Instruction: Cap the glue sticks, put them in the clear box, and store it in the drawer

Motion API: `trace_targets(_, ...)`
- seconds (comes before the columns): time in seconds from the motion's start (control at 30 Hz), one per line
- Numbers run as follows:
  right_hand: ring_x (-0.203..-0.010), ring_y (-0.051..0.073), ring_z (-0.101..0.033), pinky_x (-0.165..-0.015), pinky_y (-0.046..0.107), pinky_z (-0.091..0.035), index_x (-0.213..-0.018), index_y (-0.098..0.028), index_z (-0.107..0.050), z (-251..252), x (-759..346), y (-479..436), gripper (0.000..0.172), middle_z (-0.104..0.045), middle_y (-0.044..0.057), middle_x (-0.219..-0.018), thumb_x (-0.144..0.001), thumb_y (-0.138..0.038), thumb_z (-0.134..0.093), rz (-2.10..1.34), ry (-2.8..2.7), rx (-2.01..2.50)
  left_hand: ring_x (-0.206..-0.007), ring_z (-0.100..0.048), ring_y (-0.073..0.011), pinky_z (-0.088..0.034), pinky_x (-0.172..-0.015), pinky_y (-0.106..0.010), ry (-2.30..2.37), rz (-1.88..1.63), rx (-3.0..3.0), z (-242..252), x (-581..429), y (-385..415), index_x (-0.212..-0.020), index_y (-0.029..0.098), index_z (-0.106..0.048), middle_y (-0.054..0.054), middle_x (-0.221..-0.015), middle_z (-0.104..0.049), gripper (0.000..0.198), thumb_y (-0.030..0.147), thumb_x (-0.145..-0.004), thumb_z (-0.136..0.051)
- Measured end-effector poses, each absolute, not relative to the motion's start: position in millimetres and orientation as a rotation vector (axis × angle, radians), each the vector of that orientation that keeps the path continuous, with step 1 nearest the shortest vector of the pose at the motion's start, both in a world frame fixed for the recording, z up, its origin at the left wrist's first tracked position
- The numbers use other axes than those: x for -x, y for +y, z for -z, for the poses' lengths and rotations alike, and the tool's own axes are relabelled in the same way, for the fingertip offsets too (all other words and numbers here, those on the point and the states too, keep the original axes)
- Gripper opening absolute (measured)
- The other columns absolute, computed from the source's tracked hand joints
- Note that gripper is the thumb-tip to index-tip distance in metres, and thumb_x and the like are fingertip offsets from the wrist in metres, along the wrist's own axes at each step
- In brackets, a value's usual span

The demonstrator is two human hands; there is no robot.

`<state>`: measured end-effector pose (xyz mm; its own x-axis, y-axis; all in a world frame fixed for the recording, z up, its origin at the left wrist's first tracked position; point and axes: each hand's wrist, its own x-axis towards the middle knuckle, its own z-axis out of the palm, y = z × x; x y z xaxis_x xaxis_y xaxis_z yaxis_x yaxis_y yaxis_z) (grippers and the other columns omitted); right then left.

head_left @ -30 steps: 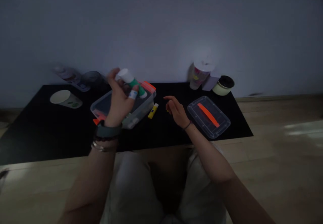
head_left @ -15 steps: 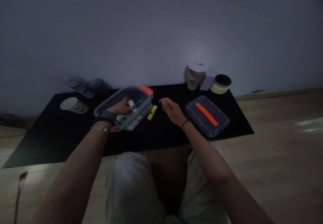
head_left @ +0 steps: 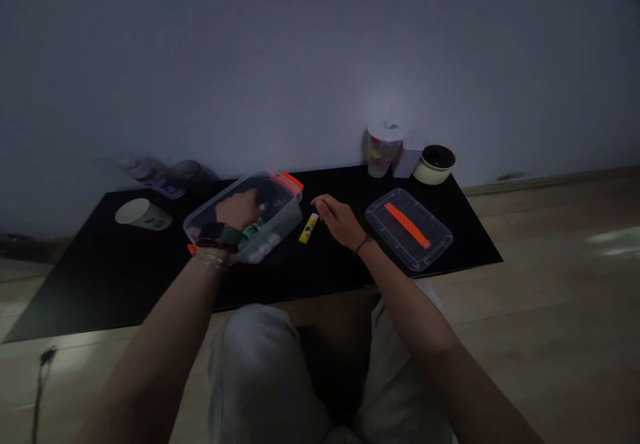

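My left hand reaches down inside a clear plastic box with orange clips. Only its back shows plainly; the fingertips are hidden, and whatever they may hold cannot be made out. Beside it in the box lie a green-and-white item and several pale round-ended things. My right hand hovers over the black table to the right of the box, fingers loosely bent and thumb a little apart. Just below its fingertips is a yellow glue stick with a white cap; whether they touch is unclear.
A clear lid with an orange handle lies to the right on the black table. Behind it stand a lidded plastic cup, a lilac box and a cream pot. At left lie a paper cup and a bottle.
My left hand has shifted left within the box, and the white-capped tube by its fingers is no longer visible there. The yellow glue stick has moved slightly right, closer to my right hand.
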<state>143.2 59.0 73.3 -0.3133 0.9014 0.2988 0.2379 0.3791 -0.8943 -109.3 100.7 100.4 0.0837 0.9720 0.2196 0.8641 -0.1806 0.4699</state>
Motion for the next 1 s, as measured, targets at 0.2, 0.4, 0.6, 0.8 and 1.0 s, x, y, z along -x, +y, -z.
trace_targets(0.2, -0.072, 0.012, -0.057, -0.069, 0.023, -0.039, -0.103, -0.019, -0.062, -70, -147, 64, 0.039, -0.058, -0.001, -0.077, -0.105, -0.045, -0.032, -0.856, -1.849, 1.204, -0.093, -0.066, -0.0256, -0.049, -0.081, -0.035, 1.986, -0.686, -2.297, -122, 29, 45, -0.117, 0.018, -0.063, -0.009, -0.101, -0.07, 0.028, 0.034, -0.098, -0.049)
trace_targets(0.4, -0.094, 0.02, -0.065, -0.079, 0.028, -0.045, -0.12, -0.018, -0.06, -66, -158, 69, 0.028, -0.068, 0.008, -0.104, -0.101, -0.034, -0.045, -0.575, -2.118, 1.691, -0.102, -0.063, -0.0278, -0.048, -0.075, -0.034, 1.894, -0.394, -2.381, -46, -10, 20, -0.127, 0.018, -0.058, -0.013, -0.118, -0.064, 0.036, 0.037, -0.096, -0.053)
trace_targets(0.6, -0.112, 0.026, -0.063, -0.085, 0.034, -0.05, -0.142, -0.025, -0.051, -55, -159, 70, 0.044, -0.056, 0.013, -0.134, -0.099, -0.022, -0.044, -0.486, -2.452, 1.854, -0.107, -0.059, -0.0306, -0.049, -0.081, -0.038, 1.913, -0.251, -2.313, 4, -1, 26, -0.13, 0.016, -0.057, -0.015, -0.117, -0.064, 0.041, 0.038, -0.095, -0.055)
trace_targets(0.8, -0.118, 0.028, -0.06, -0.09, 0.036, -0.05, -0.137, -0.023, -0.054, -38, -155, 79, 0.039, -0.053, 0.014, -0.136, -0.098, -0.026, -0.05, -0.493, -2.583, 1.911, -0.107, -0.06, -0.0296, -0.049, -0.084, -0.038, 1.907, -0.335, -2.267, 8, 2, 29, -0.127, 0.016, -0.061, -0.014, -0.115, -0.066, 0.035, 0.031, -0.097, -0.051)
trace_targets(1.0, -0.113, 0.024, -0.062, -0.087, 0.032, -0.049, -0.124, -0.019, -0.061, -33, -158, 84, 0.029, -0.061, 0.013, -0.126, -0.096, -0.021, -0.053, -0.594, -2.542, 1.881, -0.104, -0.064, -0.0266, -0.051, -0.088, -0.037, 1.791, -0.51, -2.05, 2, 11, 21, -0.123, 0.018, -0.064, -0.012, -0.112, -0.068, 0.033, 0.029, -0.095, -0.051)
